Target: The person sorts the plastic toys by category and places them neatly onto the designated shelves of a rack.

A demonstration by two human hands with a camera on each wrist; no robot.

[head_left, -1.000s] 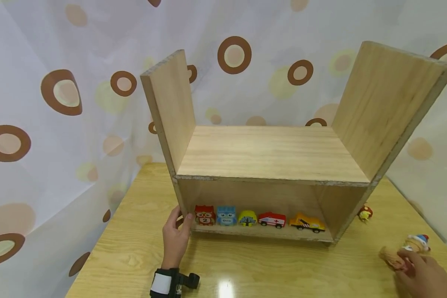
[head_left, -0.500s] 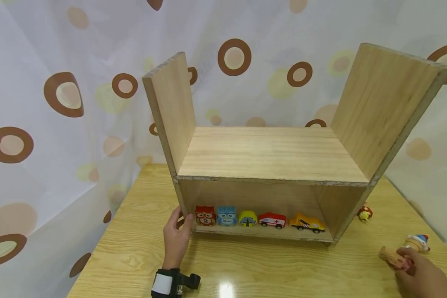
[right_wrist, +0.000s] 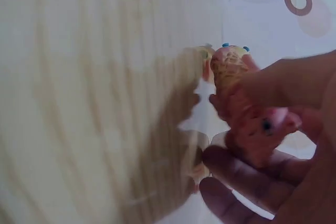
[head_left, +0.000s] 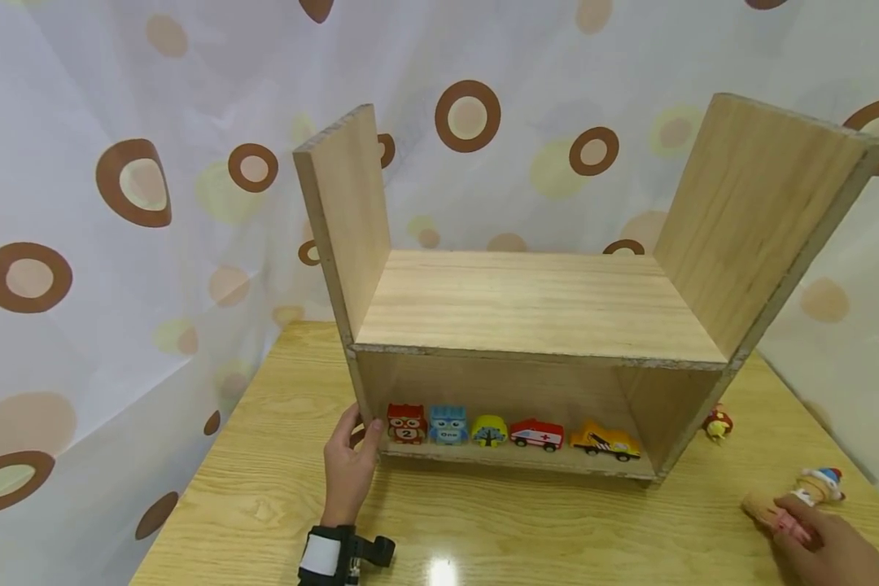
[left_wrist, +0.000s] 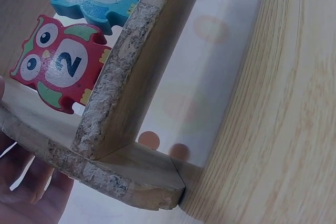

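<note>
My left hand (head_left: 347, 472) grips the lower left side panel of a wooden shelf (head_left: 542, 305), thumb at its front edge. In the left wrist view its fingers (left_wrist: 37, 182) lie along the outer side of the board. At the lower right, my right hand (head_left: 835, 547) pinches a small toy figure (head_left: 791, 525), tan at one end and pink at the other. A dark eye shows on the pink part of this figure (right_wrist: 257, 137) in the right wrist view. Just beyond it lies a cone-like toy with a blue and red cap (head_left: 820, 486).
Along the lower shelf stand a red owl (head_left: 406, 425), a blue owl (head_left: 448, 426), a yellow tree block (head_left: 489, 431), a toy ambulance (head_left: 537, 435) and a yellow tow truck (head_left: 605, 442). A red and yellow toy (head_left: 718, 423) lies right of the shelf on the wooden table (head_left: 542, 533).
The toy figure in my right hand has turned slightly, with more of its pink part showing. My left hand stays on the side panel.
</note>
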